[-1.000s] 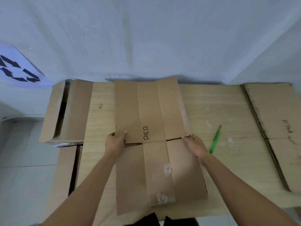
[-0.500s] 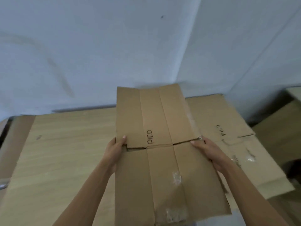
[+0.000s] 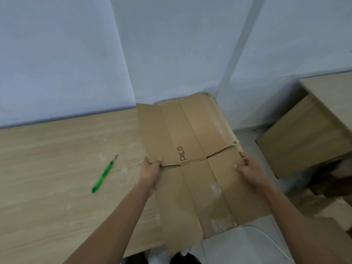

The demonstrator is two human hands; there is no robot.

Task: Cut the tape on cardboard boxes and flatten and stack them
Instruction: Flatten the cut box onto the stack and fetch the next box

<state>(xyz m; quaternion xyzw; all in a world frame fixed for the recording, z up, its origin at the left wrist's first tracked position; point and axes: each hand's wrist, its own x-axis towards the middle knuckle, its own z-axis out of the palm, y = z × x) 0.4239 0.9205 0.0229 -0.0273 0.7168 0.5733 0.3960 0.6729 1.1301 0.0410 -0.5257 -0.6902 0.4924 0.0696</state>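
A flattened brown cardboard box (image 3: 192,180) printed "PICO" lies at the right end of the wooden table (image 3: 57,168), over the stack of flat boxes whose edge (image 3: 223,122) shows at its far right. My left hand (image 3: 151,171) grips its left edge at the middle slit, thumb on top. My right hand (image 3: 247,168) holds the right edge, fingers curled over it. Bits of clear tape (image 3: 216,188) stick to the near half. The box's near end overhangs the table edge.
A green box cutter (image 3: 102,176) lies on the table left of the box. A wooden cabinet or second table (image 3: 304,141) stands to the right, with more cardboard (image 3: 323,235) low at the right. White walls close off the back.
I have carried the flat box to the right, from the table's middle to above the stack at its right end. The view turned right with it; the cutter now lies to the left.
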